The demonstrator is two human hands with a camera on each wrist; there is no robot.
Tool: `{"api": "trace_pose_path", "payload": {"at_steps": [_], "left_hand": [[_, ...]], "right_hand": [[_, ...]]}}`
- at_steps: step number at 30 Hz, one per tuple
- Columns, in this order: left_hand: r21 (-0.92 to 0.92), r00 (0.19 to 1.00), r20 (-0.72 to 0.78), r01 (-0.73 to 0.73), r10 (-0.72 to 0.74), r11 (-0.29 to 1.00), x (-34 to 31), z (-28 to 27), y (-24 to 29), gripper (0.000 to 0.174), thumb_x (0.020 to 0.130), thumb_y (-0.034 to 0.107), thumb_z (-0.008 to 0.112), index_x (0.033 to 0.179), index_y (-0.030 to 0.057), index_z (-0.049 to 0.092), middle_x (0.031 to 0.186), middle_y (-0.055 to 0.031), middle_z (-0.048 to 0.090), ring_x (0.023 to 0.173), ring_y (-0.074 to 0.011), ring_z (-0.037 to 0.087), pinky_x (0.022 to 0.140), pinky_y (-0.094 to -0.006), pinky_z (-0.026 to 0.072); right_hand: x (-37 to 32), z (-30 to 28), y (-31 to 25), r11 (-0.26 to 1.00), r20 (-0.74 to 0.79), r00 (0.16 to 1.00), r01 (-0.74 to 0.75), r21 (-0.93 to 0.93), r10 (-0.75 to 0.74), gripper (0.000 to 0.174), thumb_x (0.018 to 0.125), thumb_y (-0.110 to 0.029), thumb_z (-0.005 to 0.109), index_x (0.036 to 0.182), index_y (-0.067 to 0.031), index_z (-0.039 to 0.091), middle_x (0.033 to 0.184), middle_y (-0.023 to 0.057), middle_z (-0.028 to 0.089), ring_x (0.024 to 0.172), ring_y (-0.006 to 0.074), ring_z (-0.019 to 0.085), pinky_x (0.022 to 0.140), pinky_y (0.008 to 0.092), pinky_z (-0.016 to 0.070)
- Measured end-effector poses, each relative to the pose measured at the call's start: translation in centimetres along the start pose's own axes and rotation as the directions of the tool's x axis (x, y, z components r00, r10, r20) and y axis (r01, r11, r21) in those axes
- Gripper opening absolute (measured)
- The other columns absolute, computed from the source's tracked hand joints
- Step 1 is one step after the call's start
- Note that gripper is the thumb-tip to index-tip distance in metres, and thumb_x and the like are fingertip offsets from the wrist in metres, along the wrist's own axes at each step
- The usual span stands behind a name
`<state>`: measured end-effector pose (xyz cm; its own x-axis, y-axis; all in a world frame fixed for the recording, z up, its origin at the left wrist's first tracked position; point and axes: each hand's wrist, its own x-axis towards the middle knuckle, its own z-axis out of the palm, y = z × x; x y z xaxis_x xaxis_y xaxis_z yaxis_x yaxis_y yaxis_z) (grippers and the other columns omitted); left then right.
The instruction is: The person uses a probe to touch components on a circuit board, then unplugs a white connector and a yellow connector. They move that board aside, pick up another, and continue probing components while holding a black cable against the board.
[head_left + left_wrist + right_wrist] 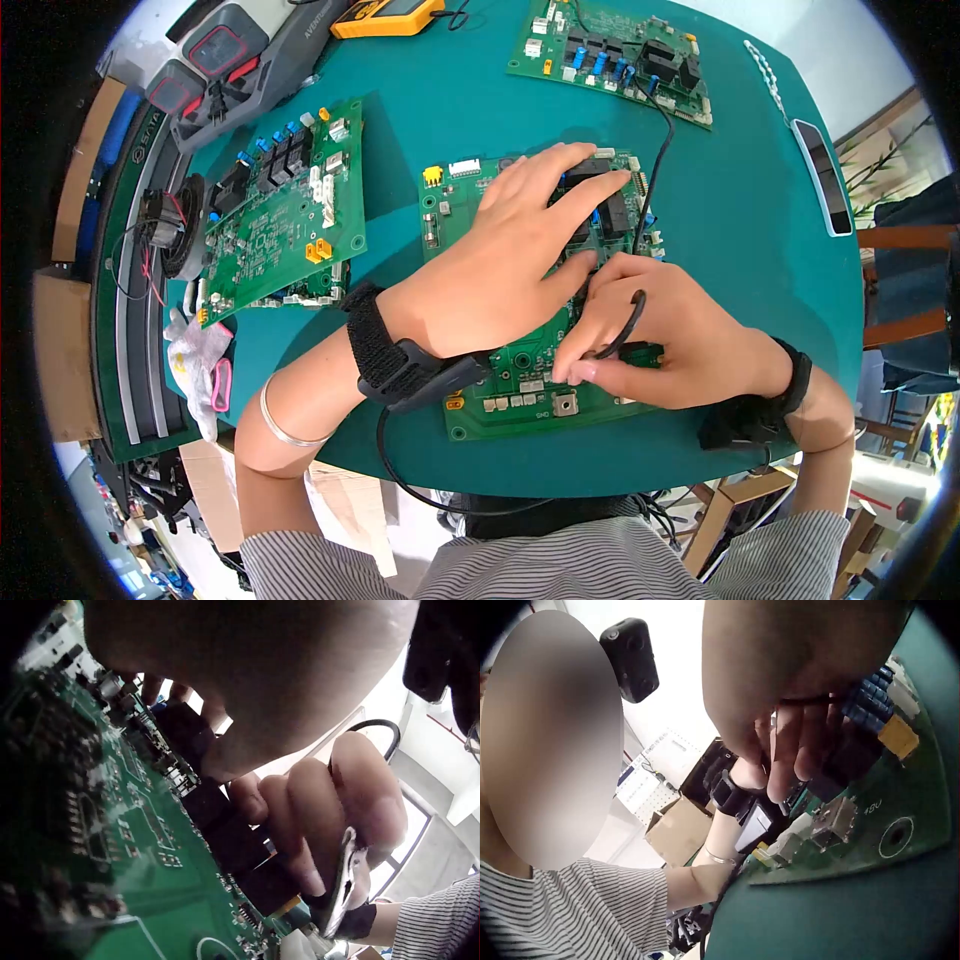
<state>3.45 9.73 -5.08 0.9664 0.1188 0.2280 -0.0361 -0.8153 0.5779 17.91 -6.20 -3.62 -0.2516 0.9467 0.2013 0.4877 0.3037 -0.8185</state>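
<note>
A green circuit board lies flat on the table under both hands. My left hand is spread over it, its fingers reaching across the black components near the far edge. With thumb and fingers, my right hand pinches a small silver metal clip low over the board's right half. A black cable comes down from the far side to this hand and loops over its fingers. The clip's tip is hidden in the head view, and contact with the board cannot be told.
Stacked circuit boards lie at the left, beside a round black part and a white glove. Another board is at the far side, near a yellow meter. A phone lies at the right edge.
</note>
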Motion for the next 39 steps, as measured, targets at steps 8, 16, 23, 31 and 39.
{"api": "trace_pose_path", "payload": {"at_steps": [8, 16, 23, 31, 39], "left_hand": [[0.006, 1.000, 0.010, -0.006, 0.006, 1.000, 0.1, -0.1, 0.1, 0.066, 0.093, 0.004, 0.062, 0.154, 0.0142, 0.040, 0.157, -0.0199, 0.031, 0.146, -0.0416, 0.032, 0.121, -0.0470, 0.0277], [0.005, 1.000, 0.025, 0.006, -0.006, 1.000, 0.1, -0.3, 0.1, 0.065, 0.093, 0.002, 0.061, 0.153, 0.0135, 0.041, 0.158, -0.0195, 0.032, 0.147, -0.0401, 0.032, 0.121, -0.0462, 0.0280], [-0.002, 1.000, 0.019, -0.012, 0.012, 1.000, 0.1, -0.3, 0.0, 0.064, 0.093, 0.002, 0.061, 0.153, 0.0135, 0.041, 0.158, -0.0194, 0.031, 0.147, -0.0400, 0.032, 0.121, -0.0461, 0.0278], [0.036, 0.999, -0.004, -0.036, 0.036, 0.999, 0.0, 0.0, -0.4, 0.062, 0.094, 0.006, 0.060, 0.153, 0.0131, 0.041, 0.157, -0.0194, 0.033, 0.146, -0.0405, 0.034, 0.120, -0.0465, 0.0299], [0.037, 0.998, -0.021, -0.061, 0.061, 0.997, 0.0, 0.0, -0.4, 0.060, 0.095, 0.011, 0.062, 0.152, 0.0130, 0.042, 0.157, -0.0191, 0.033, 0.145, -0.0413, 0.034, 0.119, -0.0474, 0.0303]], "right_hand": [[0.0, 1.3, 1.1, 0.989, -0.132, 0.980, 0.142, -0.043, -0.147, 0.006, 0.086, -0.017, 0.076, 0.087, -0.0107, 0.075, 0.064, 0.0025, 0.058, 0.068, 0.0261, 0.056, 0.073, 0.0385, 0.0476], [0.0, 0.9, 0.7, 0.994, -0.104, 0.989, 0.107, -0.003, -0.106, 0.010, 0.086, -0.017, 0.074, 0.084, -0.0064, 0.073, 0.072, 0.0058, 0.067, 0.072, 0.0287, 0.058, 0.072, 0.0397, 0.0492], [0.2, 1.1, 0.9, 0.986, -0.134, 0.977, 0.164, -0.032, -0.166, 0.010, 0.086, -0.016, 0.074, 0.084, -0.0064, 0.072, 0.076, 0.0059, 0.069, 0.074, 0.0278, 0.060, 0.072, 0.0388, 0.0499], [0.3, 1.1, 0.5, 0.979, -0.100, 0.974, 0.198, -0.050, -0.203, 0.009, 0.083, -0.014, 0.075, 0.091, -0.0125, 0.077, 0.091, -0.0008, 0.073, 0.082, 0.0232, 0.061, 0.088, 0.0376, 0.0449], [0.1, 2.1, -0.1, 0.970, -0.115, 0.965, 0.228, -0.081, -0.236, 0.021, 0.078, -0.007, 0.076, 0.098, -0.0152, 0.078, 0.095, -0.0066, 0.073, 0.079, 0.0178, 0.059, 0.097, 0.0369, 0.0395]]}}
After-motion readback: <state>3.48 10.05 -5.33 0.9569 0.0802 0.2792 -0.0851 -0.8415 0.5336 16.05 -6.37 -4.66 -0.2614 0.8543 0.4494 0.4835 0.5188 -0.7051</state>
